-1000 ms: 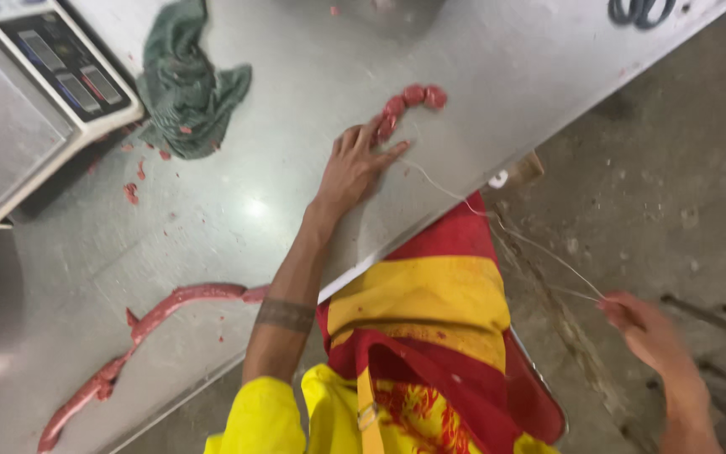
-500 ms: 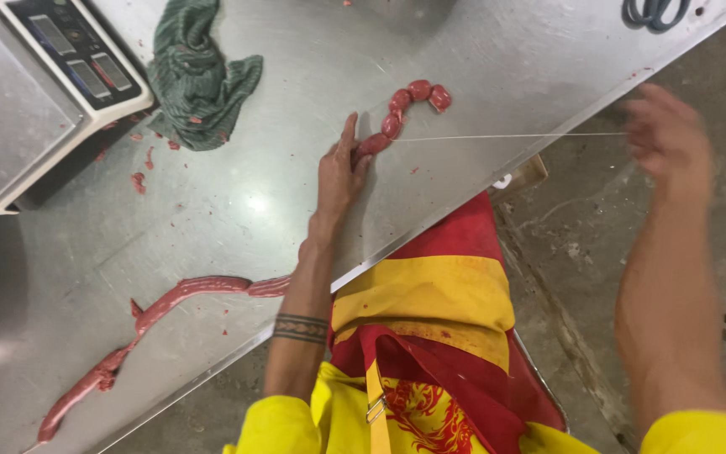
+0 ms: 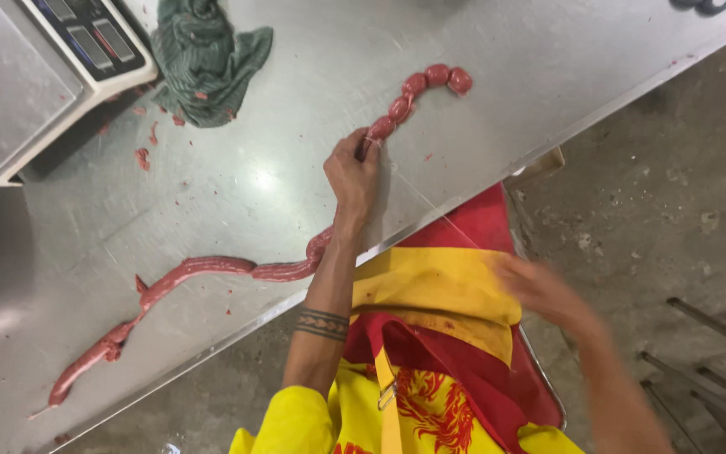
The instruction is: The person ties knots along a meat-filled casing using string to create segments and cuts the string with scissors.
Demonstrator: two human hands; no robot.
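A long red raw sausage (image 3: 203, 271) lies across the steel table (image 3: 296, 92), from the near left edge up to several tied links (image 3: 430, 82) at the far end. My left hand (image 3: 355, 172) pinches the sausage just below those links. A thin string (image 3: 405, 187) runs from that spot toward me. My right hand (image 3: 539, 290) is blurred, below the table edge in front of my red and yellow apron (image 3: 447, 303); whether it grips the string is unclear.
A grey scale (image 3: 35, 76) with a keypad sits at the far left. A crumpled green cloth (image 3: 207, 59) lies beside it. Small red meat scraps (image 3: 142, 157) dot the table. Metal bars (image 3: 707, 336) show on the concrete floor at right.
My left hand slid from flat on the table to pinching the sausage below the links. My right hand swung up to table height, then dropped back near my apron.
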